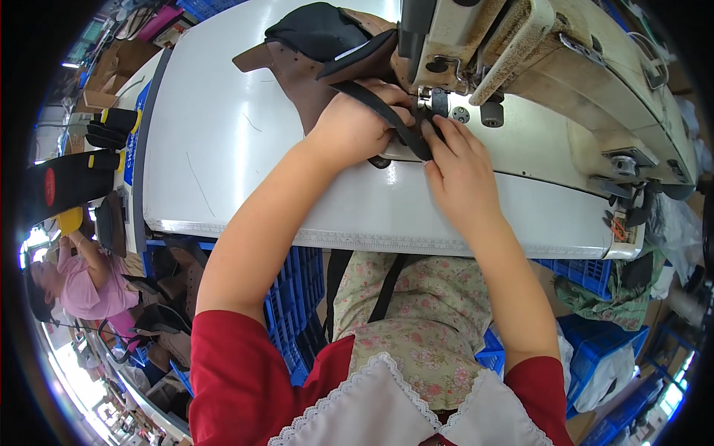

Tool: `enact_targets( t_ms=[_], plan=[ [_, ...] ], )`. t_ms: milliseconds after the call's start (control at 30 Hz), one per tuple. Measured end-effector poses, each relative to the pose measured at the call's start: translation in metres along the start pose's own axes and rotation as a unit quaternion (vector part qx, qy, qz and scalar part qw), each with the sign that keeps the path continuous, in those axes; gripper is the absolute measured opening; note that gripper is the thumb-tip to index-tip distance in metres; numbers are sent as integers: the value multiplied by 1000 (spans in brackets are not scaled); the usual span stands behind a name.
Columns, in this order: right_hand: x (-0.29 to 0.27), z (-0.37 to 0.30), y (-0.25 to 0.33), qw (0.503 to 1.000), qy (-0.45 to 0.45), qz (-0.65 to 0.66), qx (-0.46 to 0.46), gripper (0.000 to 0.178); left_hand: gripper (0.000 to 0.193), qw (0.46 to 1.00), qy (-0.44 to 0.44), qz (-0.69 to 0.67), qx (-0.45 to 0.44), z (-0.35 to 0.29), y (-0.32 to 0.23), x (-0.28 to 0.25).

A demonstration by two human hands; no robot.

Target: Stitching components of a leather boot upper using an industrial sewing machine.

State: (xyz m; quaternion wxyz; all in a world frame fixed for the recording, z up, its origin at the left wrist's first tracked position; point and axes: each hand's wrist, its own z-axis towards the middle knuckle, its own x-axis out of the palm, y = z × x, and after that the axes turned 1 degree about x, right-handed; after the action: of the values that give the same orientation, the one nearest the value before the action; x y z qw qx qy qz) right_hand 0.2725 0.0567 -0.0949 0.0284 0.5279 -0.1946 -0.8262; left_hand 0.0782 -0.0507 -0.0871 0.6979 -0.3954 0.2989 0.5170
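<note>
A brown and black shoe upper [294, 78] lies at the sewing machine [520, 82], its near part running in under the machine's head. My left hand [361, 126] is closed on the upper, with fingers curled beside the needle area. A black strip [383, 111] of it passes over those fingers and slants down toward my right hand. My right hand [465, 167] is closed too, fingertips pressed on the dark material beside the presser foot [425, 97]. Its thumb lies close to the strip's lower end. The edge between both hands is partly hidden by my fingers.
The white machine table [208, 134] carries loose threads and has a ruler strip [372, 239] on its front edge. Blue crates [297, 297] stand below. Another person [93, 282] works at the far left, near dark shoe parts [167, 320].
</note>
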Motion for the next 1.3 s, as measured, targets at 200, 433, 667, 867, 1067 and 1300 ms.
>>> enact_targets(
  t_ms=[200, 433, 667, 867, 1067, 1300],
  plan=[
    [1, 6, 1, 1000, -14, 6, 1, 46, 21, 999, 23, -21, -19, 6, 7, -3],
    [2, 10, 2, 1000, -20, 17, 13, 44, 22, 999, 25, -21, -6, 8, 14, -3],
    [5, 10, 5, 996, -40, 75, 39, 41, 23, 1000, 19, 5, 15, 7, 18, -3],
    [8, 10, 21, 990, -79, 90, 69, 34, 18, 1000, -11, 24, 17, 4, 18, 7],
    [11, 6, 19, 987, -71, 94, 106, 24, 19, 998, 29, 49, 15, 1, 13, 2],
    [9, 5, 18, 981, -61, 113, 148, 27, 42, 993, 19, 109, 25, -11, 4, -3]
  ],
)
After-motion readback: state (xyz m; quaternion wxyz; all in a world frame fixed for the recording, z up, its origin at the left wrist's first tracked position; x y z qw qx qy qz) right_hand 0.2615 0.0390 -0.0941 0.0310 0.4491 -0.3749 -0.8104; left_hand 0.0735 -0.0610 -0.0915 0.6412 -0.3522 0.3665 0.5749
